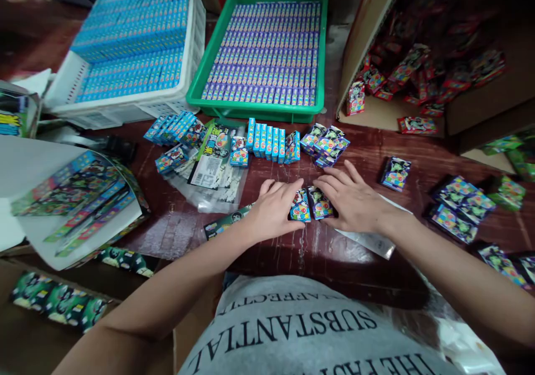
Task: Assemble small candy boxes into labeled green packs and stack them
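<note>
In the middle of the dark red table, my left hand grips a small blue candy box by its side, thumb near the lower end and fingers at the top. Beside it, my right hand curves around a small purple box, its fingers reaching over the upper end. Both boxes lie face up with a narrow gap between them. Just beyond my hands is a row of upright blue boxes. A small stack of purple boxes lies above my right hand.
Behind stand a white crate of blue boxes and a green tray of purple ones. A carton at right holds red boxes. Plastic pouches lie left of centre. Loose purple boxes sit at right; printed sheets curl at left.
</note>
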